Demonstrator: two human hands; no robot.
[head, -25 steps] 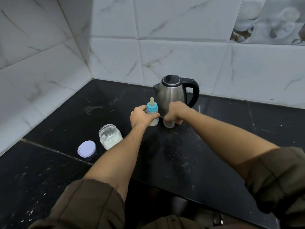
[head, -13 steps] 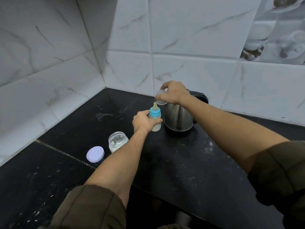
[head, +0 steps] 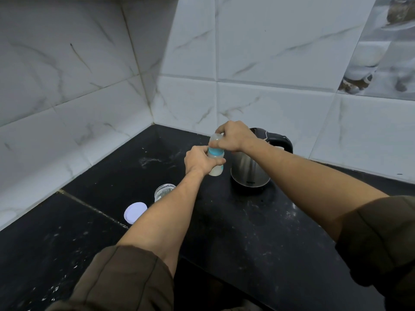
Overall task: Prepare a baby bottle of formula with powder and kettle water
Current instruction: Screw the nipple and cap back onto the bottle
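Note:
A small baby bottle (head: 216, 170) with a blue collar and whitish liquid stands on the black counter (head: 247, 232), my left hand (head: 198, 160) wrapped round its body. My right hand (head: 233, 136) grips a clear dome cap (head: 216, 138) that sits over the teat on top of the bottle. Just right of the bottle stands the steel kettle (head: 248, 170) with its black handle at the back. An open glass jar of white powder (head: 164, 190) is partly hidden behind my left forearm, and its pale lilac lid (head: 134, 212) lies beside it.
White marble-look tiled walls meet in a corner at the back left. The counter's front edge runs diagonally below my arms. White specks of powder dot the dark surface.
My right hand has lifted the clear cap from the counter by the kettle and brought it down over the bottle's teat. My left hand stays on the bottle. The view has tilted upward.

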